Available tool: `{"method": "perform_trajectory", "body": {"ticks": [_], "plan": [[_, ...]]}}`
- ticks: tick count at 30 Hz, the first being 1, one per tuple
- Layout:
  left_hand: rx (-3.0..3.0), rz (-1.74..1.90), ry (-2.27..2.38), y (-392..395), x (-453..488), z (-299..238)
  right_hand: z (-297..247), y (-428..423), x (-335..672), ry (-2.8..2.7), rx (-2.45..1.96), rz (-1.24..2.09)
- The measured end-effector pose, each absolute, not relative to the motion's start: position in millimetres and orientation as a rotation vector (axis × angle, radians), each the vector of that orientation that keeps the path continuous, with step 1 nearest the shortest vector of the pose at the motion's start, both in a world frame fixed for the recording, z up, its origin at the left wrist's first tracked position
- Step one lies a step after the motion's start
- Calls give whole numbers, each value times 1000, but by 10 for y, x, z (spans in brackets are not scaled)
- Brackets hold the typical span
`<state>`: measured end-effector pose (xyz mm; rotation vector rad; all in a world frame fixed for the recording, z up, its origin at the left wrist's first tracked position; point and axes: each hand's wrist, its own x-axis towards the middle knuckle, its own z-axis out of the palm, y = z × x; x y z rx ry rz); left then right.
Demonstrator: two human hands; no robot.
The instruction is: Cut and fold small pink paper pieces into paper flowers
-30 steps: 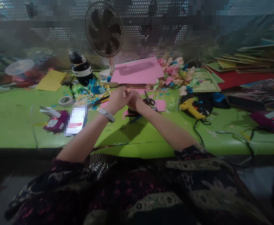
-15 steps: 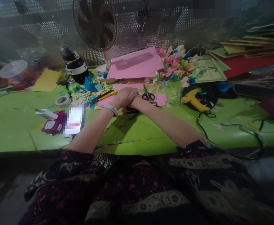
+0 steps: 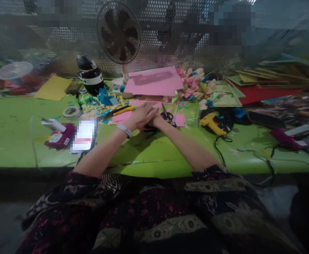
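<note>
My left hand (image 3: 142,115), with a pale band (image 3: 124,130) on the wrist, lies over my right hand, its fingers stretched out. Most of my right hand (image 3: 156,120) is underneath, and its fingers are hidden. A dark object below the hands is largely covered. Just right of them are scissors (image 3: 167,115) with dark handles, beside pink paper pieces (image 3: 180,120). To the left, a yellow-and-black cutter (image 3: 123,110) rests among paper scraps (image 3: 93,112). Large pink sheets (image 3: 154,81) lie behind the hands.
On the left are a lit phone (image 3: 84,135), a purple device (image 3: 61,135), a tape roll (image 3: 72,112) and a black bottle (image 3: 91,79). A fan (image 3: 119,32) stands behind. Rightward are paper flowers (image 3: 195,83), a yellow glue gun (image 3: 212,123) and trailing cables (image 3: 269,165).
My view has shifted, so the tabletop things sit slightly lower. The left hand's fingers look straighter over the right hand than before. Both hands stay together in the same place on the table.
</note>
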<state>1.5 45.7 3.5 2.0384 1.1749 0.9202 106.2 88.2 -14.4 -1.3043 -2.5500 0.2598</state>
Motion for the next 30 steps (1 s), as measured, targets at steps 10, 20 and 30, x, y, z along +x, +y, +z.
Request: {"method": "perform_trajectory", "body": {"ticks": [10, 20, 30], "plan": [[1468, 595, 1373, 232, -474, 1, 242, 670, 1726, -2354, -1084, 836], [1211, 546, 1257, 254, -404, -92, 319, 501, 1715, -2820, -1142, 580], [1256, 545, 1231, 256, -480, -11, 419, 478, 1791, -2824, -1087, 536]]}}
